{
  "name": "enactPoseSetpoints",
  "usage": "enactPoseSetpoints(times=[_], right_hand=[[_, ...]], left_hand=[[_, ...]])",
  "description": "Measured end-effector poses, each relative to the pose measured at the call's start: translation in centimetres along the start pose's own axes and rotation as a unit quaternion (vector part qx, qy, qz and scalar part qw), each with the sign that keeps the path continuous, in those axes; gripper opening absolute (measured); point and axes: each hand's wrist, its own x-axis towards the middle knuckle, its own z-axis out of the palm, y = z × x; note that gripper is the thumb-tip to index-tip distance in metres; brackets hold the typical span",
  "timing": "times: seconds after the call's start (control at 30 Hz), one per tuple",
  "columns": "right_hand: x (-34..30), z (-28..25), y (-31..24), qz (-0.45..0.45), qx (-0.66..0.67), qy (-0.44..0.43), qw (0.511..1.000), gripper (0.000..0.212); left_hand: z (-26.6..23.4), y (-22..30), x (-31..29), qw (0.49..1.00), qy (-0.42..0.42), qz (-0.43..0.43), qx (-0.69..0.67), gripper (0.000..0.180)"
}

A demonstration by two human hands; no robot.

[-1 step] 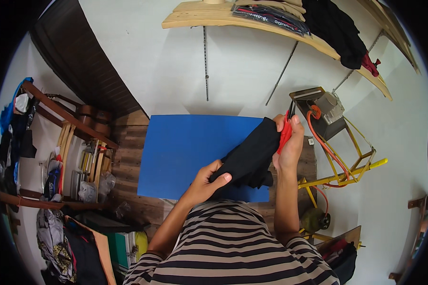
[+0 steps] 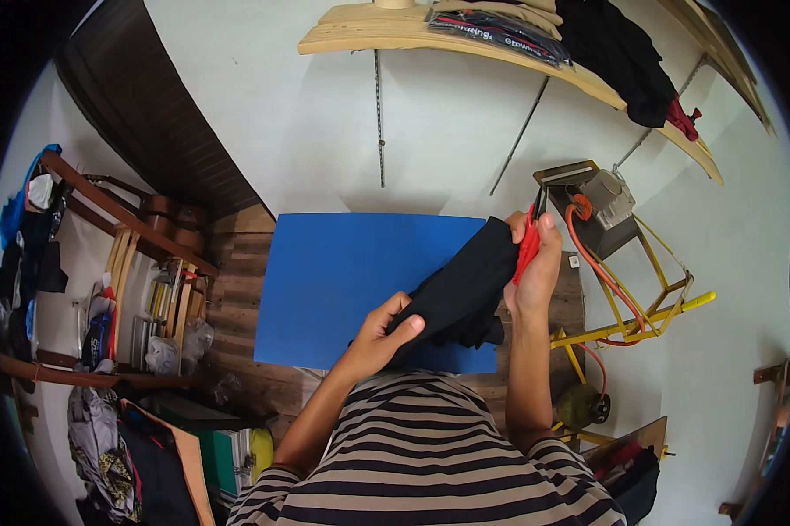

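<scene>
A black piece of cloth (image 2: 460, 276), folded along its length, stretches slantwise between my hands above the blue tabletop (image 2: 342, 280). My left hand (image 2: 380, 340) is closed on its lower left end, thumb on top. At the upper right, my right hand (image 2: 539, 259) holds red-handled snips (image 2: 526, 250), their dark blades pointing up and away from me. The fingers of that hand also touch the cloth's upper corner. Loose folds of the cloth hang at its lower right side, over the tabletop's near right corner.
Beyond the table's right side stands a yellow metal frame (image 2: 605, 333) with an orange hose (image 2: 612, 285) and a green gas cylinder (image 2: 583, 408). A wooden shelf (image 2: 360, 31) with clothes runs along the far wall. Brown racks (image 2: 132, 215) with stored goods line the left.
</scene>
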Motion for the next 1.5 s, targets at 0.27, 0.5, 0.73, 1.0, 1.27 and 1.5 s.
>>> enactPoseSetpoints(times=[0.27,0.5,0.73,1.0,1.27,1.5], right_hand=[[-0.3,-1.7,0.1,-0.015,-0.025,0.025,0.999,0.045],[-1.6,-1.9,1.9,0.007,-0.171,-0.031,0.985,0.039],[-4.8,-0.3,0.8,0.01,-0.323,-0.002,0.946,0.026],[-11.5,2.0,-2.5,-0.056,-0.399,-0.167,0.9,0.025],[-11.7,2.2,-2.7,-0.065,-0.464,-0.191,0.863,0.035],[-13.0,3.1,-1.8,-0.078,-0.455,-0.177,0.869,0.033]], left_hand=[[-0.3,2.1,-0.9,0.983,-0.032,-0.125,-0.132,0.034],[0.6,2.5,-2.2,0.893,-0.049,-0.189,-0.405,0.044],[0.5,2.7,-2.6,0.857,-0.044,-0.173,-0.483,0.059],[-0.4,4.7,-3.5,0.915,-0.03,-0.173,-0.363,0.061],[-1.4,5.6,-3.9,0.962,-0.063,-0.161,-0.212,0.07],[-2.1,5.5,-4.6,0.971,-0.076,-0.136,-0.179,0.072]])
